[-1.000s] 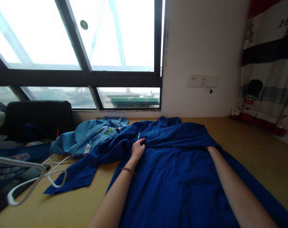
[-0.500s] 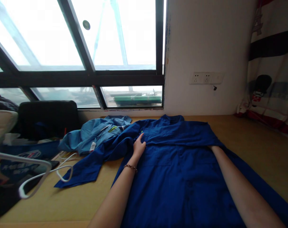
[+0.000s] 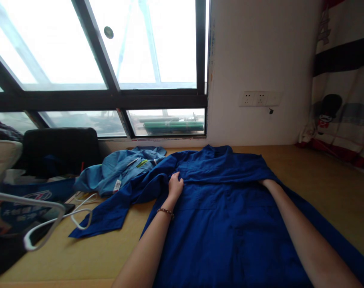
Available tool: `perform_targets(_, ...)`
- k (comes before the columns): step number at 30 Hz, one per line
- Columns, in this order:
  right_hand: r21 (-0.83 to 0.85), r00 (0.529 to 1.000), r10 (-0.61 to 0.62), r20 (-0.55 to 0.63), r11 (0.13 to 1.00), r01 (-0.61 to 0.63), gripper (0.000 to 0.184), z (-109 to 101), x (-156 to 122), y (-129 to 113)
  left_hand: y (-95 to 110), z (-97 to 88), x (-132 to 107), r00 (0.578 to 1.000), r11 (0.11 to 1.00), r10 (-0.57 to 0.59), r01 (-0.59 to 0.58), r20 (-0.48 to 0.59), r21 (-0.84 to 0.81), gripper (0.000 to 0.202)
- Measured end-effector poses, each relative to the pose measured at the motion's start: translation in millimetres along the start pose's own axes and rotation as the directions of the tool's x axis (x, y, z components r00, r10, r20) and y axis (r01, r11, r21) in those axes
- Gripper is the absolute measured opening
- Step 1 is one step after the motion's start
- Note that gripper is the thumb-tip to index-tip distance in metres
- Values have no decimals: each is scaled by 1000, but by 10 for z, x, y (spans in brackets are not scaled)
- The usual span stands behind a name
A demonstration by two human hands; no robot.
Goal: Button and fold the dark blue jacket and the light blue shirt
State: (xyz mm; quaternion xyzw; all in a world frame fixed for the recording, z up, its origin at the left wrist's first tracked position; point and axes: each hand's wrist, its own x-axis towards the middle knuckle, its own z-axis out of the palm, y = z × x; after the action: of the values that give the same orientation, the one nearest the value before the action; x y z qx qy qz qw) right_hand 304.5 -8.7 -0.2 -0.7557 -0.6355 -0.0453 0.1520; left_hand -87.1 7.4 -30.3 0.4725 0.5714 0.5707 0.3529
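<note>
A dark blue work jacket lies spread on the wooden table, its collar toward the wall. My left hand rests on the jacket's left shoulder area with fingers curled round a fold of the cloth; a bead bracelet is on that wrist. My right hand reaches under a folded-over flap on the jacket's right side, and its fingers are hidden by the fabric. One sleeve trails off to the left.
A lighter blue garment lies crumpled at the back left. White hangers sit at the left on dark bags. A black chair back stands below the window. Wall sockets and a striped cloth are at the right.
My left hand's fingers have closed more on the fold near the shoulder. The view shifted slightly left a second ago. My right arm stayed where it was.
</note>
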Motion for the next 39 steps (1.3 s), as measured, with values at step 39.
perform_targets(39,65,934,-355,33,934,352,46,659,-231,-639,190,-1551,-283,730,468,-678,333,-90,-818,16)
